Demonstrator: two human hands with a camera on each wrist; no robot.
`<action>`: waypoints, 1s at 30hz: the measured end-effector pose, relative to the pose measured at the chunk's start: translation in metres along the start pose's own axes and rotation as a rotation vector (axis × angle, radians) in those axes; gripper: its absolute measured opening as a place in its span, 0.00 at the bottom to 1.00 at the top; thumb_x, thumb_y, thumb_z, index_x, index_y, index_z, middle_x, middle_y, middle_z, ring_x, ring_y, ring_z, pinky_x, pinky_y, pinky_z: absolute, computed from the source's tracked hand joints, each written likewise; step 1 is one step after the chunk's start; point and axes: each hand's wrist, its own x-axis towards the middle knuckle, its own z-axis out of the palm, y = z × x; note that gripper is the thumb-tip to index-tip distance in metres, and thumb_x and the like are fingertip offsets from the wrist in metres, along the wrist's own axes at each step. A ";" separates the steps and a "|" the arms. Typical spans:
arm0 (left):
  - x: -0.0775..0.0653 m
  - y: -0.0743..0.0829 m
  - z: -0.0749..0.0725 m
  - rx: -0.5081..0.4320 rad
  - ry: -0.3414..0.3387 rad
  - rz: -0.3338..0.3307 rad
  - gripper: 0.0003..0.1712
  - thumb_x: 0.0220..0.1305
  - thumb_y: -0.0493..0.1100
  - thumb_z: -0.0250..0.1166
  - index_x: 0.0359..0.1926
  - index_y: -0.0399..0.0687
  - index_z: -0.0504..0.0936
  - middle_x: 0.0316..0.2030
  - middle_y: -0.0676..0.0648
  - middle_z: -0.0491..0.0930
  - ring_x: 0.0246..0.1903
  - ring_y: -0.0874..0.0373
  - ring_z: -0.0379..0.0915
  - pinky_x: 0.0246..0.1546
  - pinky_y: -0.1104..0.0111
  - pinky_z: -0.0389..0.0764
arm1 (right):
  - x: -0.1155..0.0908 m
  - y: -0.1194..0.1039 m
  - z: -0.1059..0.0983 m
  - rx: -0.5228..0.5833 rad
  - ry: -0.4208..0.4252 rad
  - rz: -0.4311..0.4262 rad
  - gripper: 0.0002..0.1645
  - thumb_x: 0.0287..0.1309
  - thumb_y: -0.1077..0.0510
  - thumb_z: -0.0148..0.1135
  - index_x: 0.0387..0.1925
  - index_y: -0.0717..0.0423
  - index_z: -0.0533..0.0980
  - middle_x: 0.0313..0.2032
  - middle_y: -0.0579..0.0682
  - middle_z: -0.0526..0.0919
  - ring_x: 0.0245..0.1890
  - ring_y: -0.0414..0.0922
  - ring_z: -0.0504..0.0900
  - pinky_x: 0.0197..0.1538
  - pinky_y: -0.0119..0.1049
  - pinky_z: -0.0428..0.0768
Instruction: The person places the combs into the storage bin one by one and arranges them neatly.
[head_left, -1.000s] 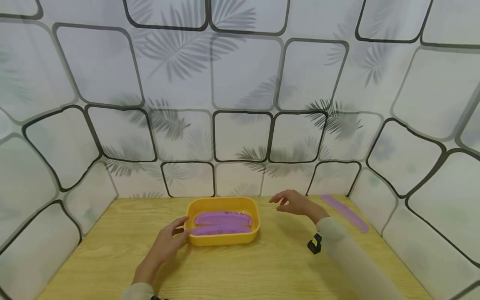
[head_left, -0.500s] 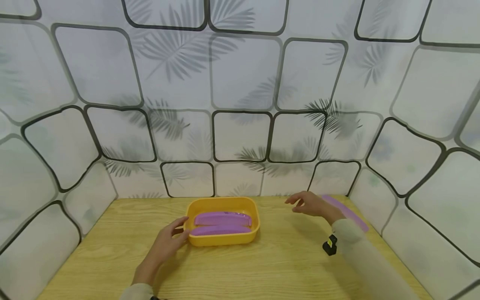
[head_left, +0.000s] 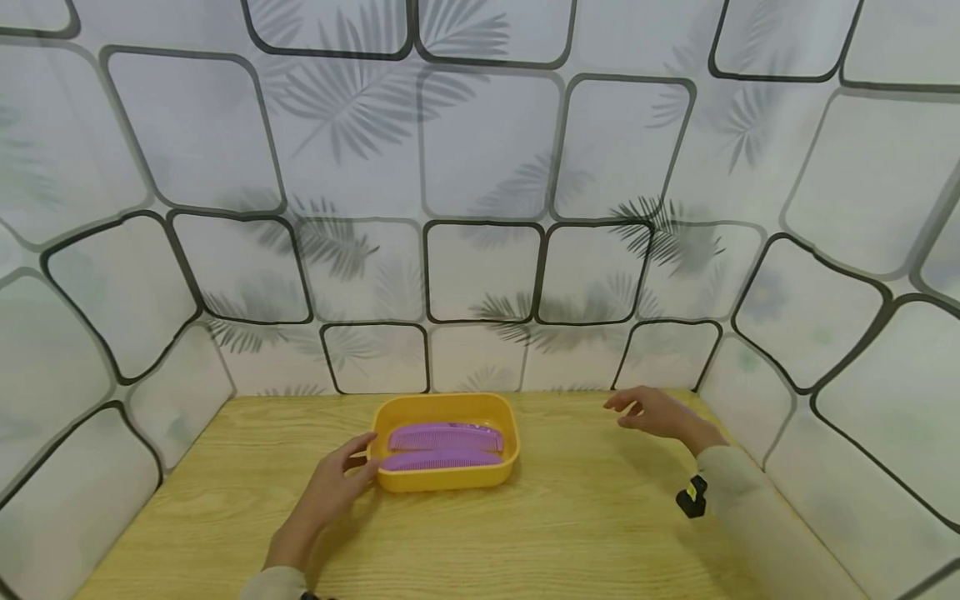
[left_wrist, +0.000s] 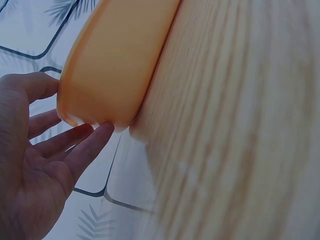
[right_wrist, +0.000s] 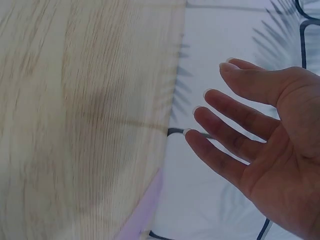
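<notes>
Two purple combs point(head_left: 446, 437) lie side by side inside a yellow plastic basin point(head_left: 450, 481) on the table. My left hand point(head_left: 333, 483) is at the basin's left end, its relaxed fingers touching the outer wall and rim; the left wrist view shows the fingertips against the basin point(left_wrist: 112, 65). To the right, my right hand point(head_left: 652, 412) hovers over the table with loosely bent fingers and nothing in them. A long purple strip point(right_wrist: 142, 212) lies on the table below it. In the head view my right hand and sleeve hide nearly all of that strip.
The light wooden table point(head_left: 450, 542) reaches back to a patterned cloth wall point(head_left: 480, 275), which also encloses the left and right sides. A small black device point(head_left: 692, 497) is worn at my right wrist.
My right hand has moved rightward, away from the basin, and now covers the purple strip in the head view. The left hand, basin and combs have stayed in place.
</notes>
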 end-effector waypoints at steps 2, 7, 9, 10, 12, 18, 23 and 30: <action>0.000 0.000 0.000 0.001 -0.001 0.002 0.28 0.74 0.37 0.62 0.70 0.32 0.71 0.70 0.29 0.71 0.59 0.37 0.80 0.50 0.67 0.88 | -0.004 0.006 -0.002 0.003 0.012 -0.007 0.19 0.68 0.62 0.65 0.57 0.66 0.81 0.53 0.68 0.84 0.52 0.65 0.83 0.51 0.52 0.87; -0.001 0.000 -0.001 -0.008 -0.005 -0.001 0.28 0.74 0.38 0.63 0.71 0.33 0.71 0.70 0.30 0.71 0.60 0.37 0.80 0.49 0.68 0.87 | -0.014 0.020 -0.004 0.009 0.053 0.028 0.18 0.67 0.62 0.65 0.55 0.67 0.81 0.51 0.68 0.84 0.50 0.66 0.83 0.50 0.54 0.86; -0.001 0.001 -0.001 -0.015 -0.005 -0.005 0.28 0.74 0.38 0.63 0.71 0.33 0.71 0.70 0.30 0.71 0.60 0.37 0.79 0.49 0.68 0.87 | -0.017 0.025 -0.005 0.005 0.067 0.029 0.17 0.67 0.63 0.66 0.54 0.68 0.81 0.51 0.68 0.84 0.50 0.65 0.83 0.50 0.53 0.87; -0.001 0.002 -0.001 -0.018 -0.006 -0.008 0.28 0.74 0.38 0.63 0.71 0.33 0.71 0.70 0.30 0.71 0.60 0.37 0.79 0.50 0.68 0.87 | -0.019 0.027 -0.006 -0.005 0.072 0.025 0.17 0.66 0.63 0.66 0.54 0.68 0.82 0.50 0.68 0.84 0.49 0.64 0.84 0.49 0.52 0.87; -0.002 0.002 -0.001 -0.023 -0.005 -0.012 0.28 0.74 0.38 0.63 0.71 0.33 0.71 0.70 0.30 0.71 0.61 0.37 0.79 0.50 0.68 0.88 | -0.022 0.032 -0.006 -0.027 0.082 0.019 0.16 0.65 0.64 0.66 0.53 0.68 0.82 0.50 0.68 0.85 0.48 0.63 0.85 0.47 0.48 0.87; -0.002 0.003 -0.001 -0.033 -0.008 -0.020 0.29 0.74 0.38 0.63 0.71 0.33 0.71 0.71 0.31 0.70 0.61 0.37 0.78 0.50 0.68 0.87 | -0.031 0.046 -0.007 -0.068 0.089 0.018 0.17 0.64 0.66 0.67 0.53 0.71 0.81 0.48 0.71 0.84 0.43 0.62 0.86 0.44 0.44 0.88; -0.002 0.002 -0.001 -0.033 -0.009 -0.015 0.29 0.74 0.38 0.63 0.71 0.33 0.70 0.70 0.30 0.70 0.61 0.37 0.79 0.50 0.68 0.88 | -0.040 0.057 -0.007 -0.062 0.103 0.069 0.18 0.64 0.68 0.66 0.54 0.72 0.80 0.48 0.73 0.84 0.45 0.65 0.85 0.46 0.52 0.88; -0.001 0.000 0.000 -0.027 -0.005 -0.017 0.29 0.74 0.38 0.63 0.71 0.33 0.71 0.70 0.31 0.71 0.60 0.38 0.79 0.50 0.68 0.87 | -0.050 0.070 -0.007 -0.032 0.136 0.149 0.19 0.64 0.67 0.65 0.55 0.72 0.79 0.47 0.74 0.83 0.45 0.65 0.84 0.44 0.53 0.87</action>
